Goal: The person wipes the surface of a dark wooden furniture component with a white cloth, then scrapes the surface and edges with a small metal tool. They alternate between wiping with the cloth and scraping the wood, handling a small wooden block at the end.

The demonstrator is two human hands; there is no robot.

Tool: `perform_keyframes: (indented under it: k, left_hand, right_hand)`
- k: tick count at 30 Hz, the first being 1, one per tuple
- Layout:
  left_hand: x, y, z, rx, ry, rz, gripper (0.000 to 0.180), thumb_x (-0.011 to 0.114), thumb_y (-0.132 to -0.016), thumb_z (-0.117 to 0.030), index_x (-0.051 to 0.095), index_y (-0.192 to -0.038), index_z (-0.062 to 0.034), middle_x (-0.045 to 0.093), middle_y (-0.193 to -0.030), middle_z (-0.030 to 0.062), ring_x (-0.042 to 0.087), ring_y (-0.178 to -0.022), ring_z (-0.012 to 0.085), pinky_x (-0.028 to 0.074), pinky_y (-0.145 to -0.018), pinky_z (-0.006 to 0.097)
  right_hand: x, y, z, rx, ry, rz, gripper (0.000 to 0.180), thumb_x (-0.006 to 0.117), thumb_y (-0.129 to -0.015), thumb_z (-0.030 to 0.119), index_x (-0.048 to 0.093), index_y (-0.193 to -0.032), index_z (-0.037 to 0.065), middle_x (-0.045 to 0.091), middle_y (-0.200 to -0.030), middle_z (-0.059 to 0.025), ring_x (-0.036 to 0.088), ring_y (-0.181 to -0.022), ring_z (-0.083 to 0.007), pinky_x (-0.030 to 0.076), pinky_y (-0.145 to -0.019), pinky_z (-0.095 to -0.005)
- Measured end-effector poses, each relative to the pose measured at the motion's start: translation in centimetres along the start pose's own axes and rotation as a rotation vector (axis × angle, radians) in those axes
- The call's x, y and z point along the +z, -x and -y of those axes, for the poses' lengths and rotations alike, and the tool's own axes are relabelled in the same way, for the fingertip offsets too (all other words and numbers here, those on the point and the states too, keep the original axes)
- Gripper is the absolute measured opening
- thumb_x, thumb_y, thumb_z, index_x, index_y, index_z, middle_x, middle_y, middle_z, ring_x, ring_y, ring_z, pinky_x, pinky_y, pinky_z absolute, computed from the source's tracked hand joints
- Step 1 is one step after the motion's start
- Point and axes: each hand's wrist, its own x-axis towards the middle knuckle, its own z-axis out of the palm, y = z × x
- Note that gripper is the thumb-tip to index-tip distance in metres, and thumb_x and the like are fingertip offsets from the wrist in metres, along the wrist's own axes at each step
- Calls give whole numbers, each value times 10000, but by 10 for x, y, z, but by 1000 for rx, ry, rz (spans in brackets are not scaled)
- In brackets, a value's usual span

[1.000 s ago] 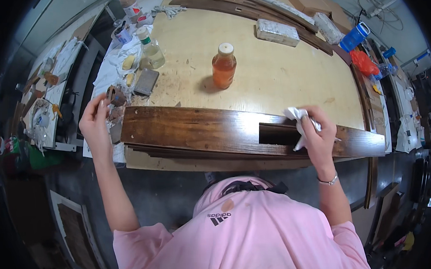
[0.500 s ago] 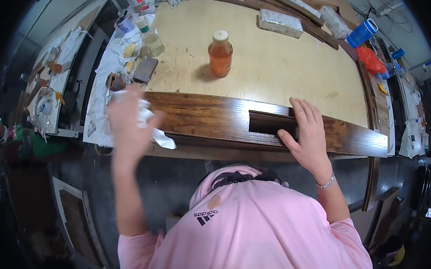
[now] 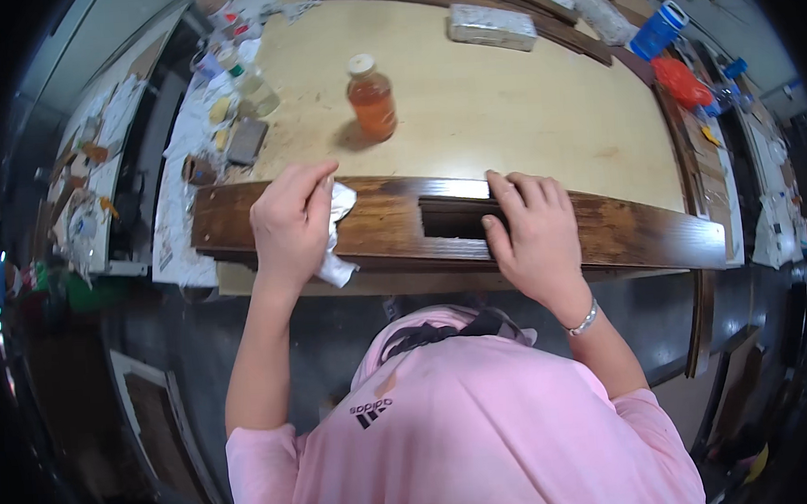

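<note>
A long dark-brown varnished wooden board [image 3: 644, 225] lies across the near edge of the table, with a rectangular cutout [image 3: 447, 218] near its middle. My left hand [image 3: 291, 223] is closed around a crumpled white cloth [image 3: 337, 242] and presses it onto the board left of the cutout. Part of the cloth hangs from the hand toward the board's near edge. My right hand [image 3: 540, 236] rests on the board just right of the cutout. Its fingers are stretched out over the far edge, and its thumb lies at the cutout's right end.
Beyond the board stands a white-capped bottle of orange-brown liquid [image 3: 372, 100]. A sanding block [image 3: 247, 141] and a bottle of pale liquid [image 3: 254, 93] are at the left. Farther back lie a wrapped block [image 3: 492, 28], a blue bottle [image 3: 658, 30] and a red bag [image 3: 682, 82].
My left hand has moved rightward along the board with the cloth, away from the left end. My right hand stays beside the cutout. The whole view has shifted slightly.
</note>
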Motion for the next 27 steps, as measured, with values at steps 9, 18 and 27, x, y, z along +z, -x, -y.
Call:
perform_keyframes:
  k: [9,18,27]
  left_hand:
    - [11,8,-6,275,-358,67,229,718,-809,-118,724,-1038,-110,691,-1043,19,628,-974,237,459,-870,382]
    - [25,10,1,301,-315,124,279,715,-814,-113,730,-1092,-135,689,-1065,19,631,-1012,244,463,-903,379]
    - [24,10,17,343,-272,54,232,687,-848,-109,730,-1073,-147,693,-1054,25,639,-986,242,481,-880,368]
  right_hand:
    - [-28,1,-9,215,-1431,103,379,738,-866,161,693,-1179,-48,596,-1026,-63,534,-978,-165,418,-906,-283]
    - [-58,14,26,16,-1753,197,316,714,-803,95,738,-1093,-27,646,-945,-50,584,-908,-156,462,-842,-283]
    - [-129,27,66,-551,-1710,547,338,728,-739,92,738,-1054,-30,677,-919,-91,625,-885,-188,497,-825,-309]
